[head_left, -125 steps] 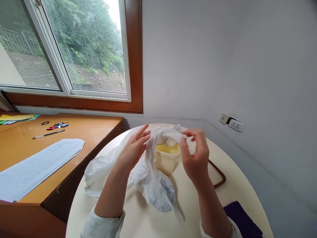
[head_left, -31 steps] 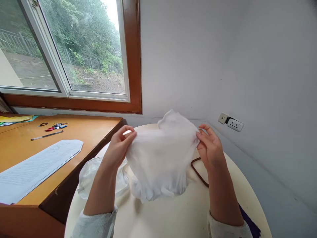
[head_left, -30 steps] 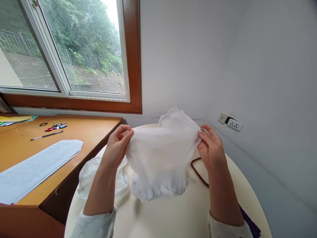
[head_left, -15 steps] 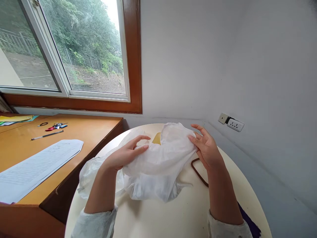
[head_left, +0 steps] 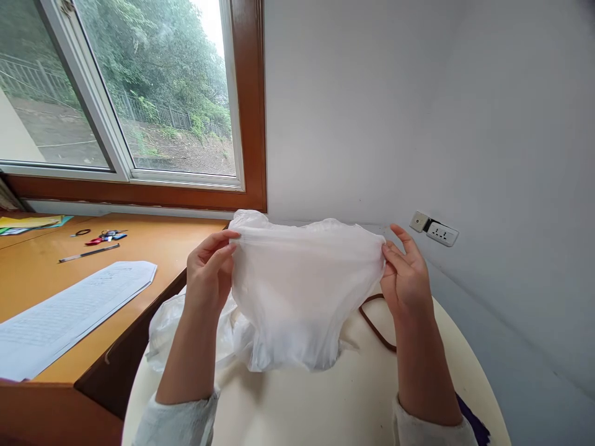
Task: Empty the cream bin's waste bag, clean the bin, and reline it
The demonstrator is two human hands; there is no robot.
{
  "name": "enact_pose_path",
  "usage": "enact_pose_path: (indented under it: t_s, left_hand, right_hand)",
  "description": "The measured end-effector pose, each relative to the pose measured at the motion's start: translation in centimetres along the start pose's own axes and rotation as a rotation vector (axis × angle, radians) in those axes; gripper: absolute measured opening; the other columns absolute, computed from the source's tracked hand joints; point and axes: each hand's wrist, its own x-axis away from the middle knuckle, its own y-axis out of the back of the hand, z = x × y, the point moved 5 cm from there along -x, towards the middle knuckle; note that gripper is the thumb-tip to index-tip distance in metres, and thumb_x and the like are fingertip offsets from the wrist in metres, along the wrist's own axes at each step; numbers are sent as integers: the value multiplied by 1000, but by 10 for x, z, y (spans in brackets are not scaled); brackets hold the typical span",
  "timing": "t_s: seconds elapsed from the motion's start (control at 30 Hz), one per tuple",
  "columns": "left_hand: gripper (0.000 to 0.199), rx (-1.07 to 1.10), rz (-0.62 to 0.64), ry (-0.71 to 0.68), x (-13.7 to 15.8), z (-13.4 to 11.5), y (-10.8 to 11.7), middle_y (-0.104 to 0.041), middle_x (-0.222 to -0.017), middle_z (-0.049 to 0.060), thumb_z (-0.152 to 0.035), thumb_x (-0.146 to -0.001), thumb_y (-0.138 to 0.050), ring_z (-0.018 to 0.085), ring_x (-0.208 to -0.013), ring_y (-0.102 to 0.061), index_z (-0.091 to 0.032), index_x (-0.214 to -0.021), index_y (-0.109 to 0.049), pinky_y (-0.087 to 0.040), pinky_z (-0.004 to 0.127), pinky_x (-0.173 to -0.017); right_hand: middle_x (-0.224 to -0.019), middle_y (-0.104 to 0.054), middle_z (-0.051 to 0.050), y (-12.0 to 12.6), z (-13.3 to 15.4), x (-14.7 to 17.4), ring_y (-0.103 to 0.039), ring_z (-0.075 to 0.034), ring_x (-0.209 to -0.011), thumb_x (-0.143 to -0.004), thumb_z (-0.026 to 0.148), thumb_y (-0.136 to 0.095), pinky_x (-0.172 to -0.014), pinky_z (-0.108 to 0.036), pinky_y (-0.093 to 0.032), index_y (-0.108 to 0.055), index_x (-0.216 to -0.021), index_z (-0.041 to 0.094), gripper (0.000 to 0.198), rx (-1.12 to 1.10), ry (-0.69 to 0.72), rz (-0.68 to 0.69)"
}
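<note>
A thin white plastic bag [head_left: 304,279] is stretched sideways between my two hands, its upper edge pulled nearly straight above the round table. My left hand [head_left: 211,263] pinches the bag's upper left corner between thumb and fingers. At the upper right corner, my right hand [head_left: 404,266] grips the edge with the thumb, one finger raised. The bag's lower part hangs down and bunches near the tabletop; whatever lies inside or behind it is hidden. Another crumpled translucent plastic bag [head_left: 170,328] lies on the table beside my left forearm.
The round cream table [head_left: 316,409] bears a brown cord loop [head_left: 372,325] and a dark purple cloth [head_left: 471,421]. To the left, a wooden desk [head_left: 171,232] holds papers [head_left: 83,310], a pen [head_left: 88,253] and keys [head_left: 110,236]. A wall socket [head_left: 442,233] is at right.
My hands have moved apart and my left hand has risen, taking the bag's left corner. The bag's edge is now pulled wide and higher, covering the yellow patch seen earlier.
</note>
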Motion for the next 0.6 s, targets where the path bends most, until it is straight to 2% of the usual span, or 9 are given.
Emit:
enact_pose_path:
  t_s: [0.17, 0.27, 0.43, 0.6]
  left_hand:
    - [16, 15, -31, 18, -2, 4, 2, -57, -70, -2, -16, -64, -68, 11, -68, -54, -19, -80, -68, -43, 20, -63]
    - [17, 8, -25, 44, -1, 4, -1, -57, -73, -2, -15, -63, -69, 10, -68, -52, -20, -79, -67, -42, 19, -60]
    - [19, -8, -73, 8, 1, -3, -1, -57, -79, -2, -15, -63, -68, 9, -68, -53, -22, -80, -62, -41, 17, -57]
    - [34, 100, -49, -1, 1, -10, 1, -60, -86, -3, -11, -61, -67, 12, -76, -57, -28, -89, -58, -44, 19, -63]
  right_hand:
    - [-74, -55, 1, 0, -4, 1, -57, -13, -73, -74, 31, -62, -66, -26, -48, -46, -121, 26, 50, 72, -88, 18]
    - [-80, -58, -2, -1, -5, 1, -58, -16, -76, -72, 36, -64, -63, -28, -49, -44, -124, 27, 56, 127, -120, 36]
    - [-94, -59, -5, -3, -1, 1, -59, -19, -80, -70, 35, -66, -64, -31, -50, -35, -131, 31, 68, 120, -88, 67]
    - [-96, -57, -5, -1, 6, 3, -58, -19, -82, -71, 32, -64, -61, -29, -49, -33, -133, 32, 69, 111, -44, 46]
